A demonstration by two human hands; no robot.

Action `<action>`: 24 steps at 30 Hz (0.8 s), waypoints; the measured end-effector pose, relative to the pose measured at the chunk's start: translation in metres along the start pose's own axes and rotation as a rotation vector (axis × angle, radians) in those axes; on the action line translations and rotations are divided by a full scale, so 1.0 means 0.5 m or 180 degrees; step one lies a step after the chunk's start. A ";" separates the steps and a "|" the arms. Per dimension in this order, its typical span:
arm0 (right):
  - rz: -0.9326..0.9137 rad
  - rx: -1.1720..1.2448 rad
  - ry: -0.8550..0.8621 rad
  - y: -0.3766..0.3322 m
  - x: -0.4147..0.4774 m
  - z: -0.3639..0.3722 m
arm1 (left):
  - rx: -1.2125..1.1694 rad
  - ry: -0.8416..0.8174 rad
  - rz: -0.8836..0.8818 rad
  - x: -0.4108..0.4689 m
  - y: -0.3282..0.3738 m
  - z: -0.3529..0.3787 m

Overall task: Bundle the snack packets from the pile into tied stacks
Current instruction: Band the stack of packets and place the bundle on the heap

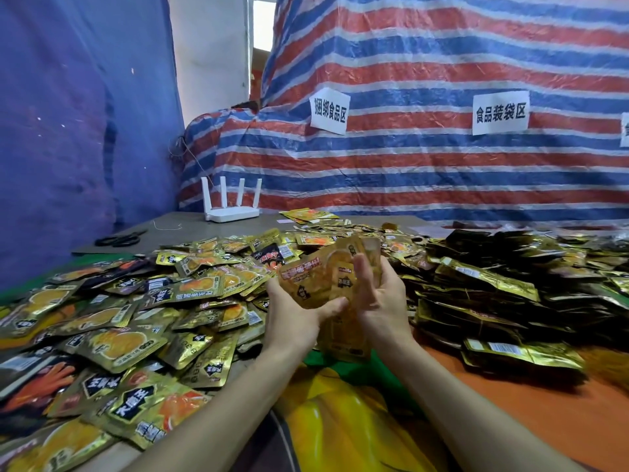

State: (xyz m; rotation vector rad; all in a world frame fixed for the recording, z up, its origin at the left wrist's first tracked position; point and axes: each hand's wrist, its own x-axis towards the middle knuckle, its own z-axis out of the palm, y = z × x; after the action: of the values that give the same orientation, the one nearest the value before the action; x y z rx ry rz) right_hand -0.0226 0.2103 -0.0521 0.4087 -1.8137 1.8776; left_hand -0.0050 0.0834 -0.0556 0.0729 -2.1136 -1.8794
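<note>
Near edge of the table: a printed cloth (357, 437) shows right in front of the person, prob. the working spot. Just above it both hands meet on a stack of packets (315, 279), held upright off the table, approx mid-way btwn near & far edges.

The left hand (299, 315) grips the stack from its left side, thumb across the front, so the packets can't fan out. The right hand (377, 301) lies flat against the stack's right side, fingers straight & a bit blurred, not curled round anything. It looks like it's squaring the edges. My read: the stack is being evened up before tying, & I see no string on it yet.

The loose pile (136, 318) covers the left half of the table, close to the left hand, i.e. the supply. Dark bundles (493, 301), seemingly tied, bank toward the right edge, prob. done work kept apart from loose stock.

At the far left corner, scissors (119, 238) & a bit of string (166, 228) sit off the packets, likely for the tie-off. A router (231, 212) stands at the far edge. Behind it is a striped tarp (425, 172) w/ paper signs (500, 112).
</note>
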 end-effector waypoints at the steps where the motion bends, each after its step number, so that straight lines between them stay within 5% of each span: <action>1: -0.0075 -0.0105 -0.0058 0.000 -0.002 0.001 | 0.0028 0.0016 0.0098 -0.001 0.000 -0.001; 5: -0.0214 -0.0184 -0.0083 0.006 0.005 -0.005 | 0.0452 0.0084 0.0590 0.001 -0.007 -0.001; 11: -0.0419 -0.0281 0.0191 0.004 0.011 -0.018 | 0.1637 -0.0025 0.0458 0.009 -0.020 0.008; 19: 0.0083 0.0009 0.0019 0.026 0.000 -0.014 | 0.0183 -0.0744 0.0412 -0.004 -0.004 0.006; 24: 0.0010 -0.0170 0.0062 0.024 -0.004 -0.006 | -0.0099 -0.0884 0.0766 -0.014 -0.001 0.004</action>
State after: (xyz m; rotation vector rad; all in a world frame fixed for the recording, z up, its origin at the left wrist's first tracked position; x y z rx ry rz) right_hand -0.0271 0.2133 -0.0634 0.3675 -1.8482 1.8247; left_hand 0.0010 0.0869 -0.0576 -0.4541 -2.1496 -1.8636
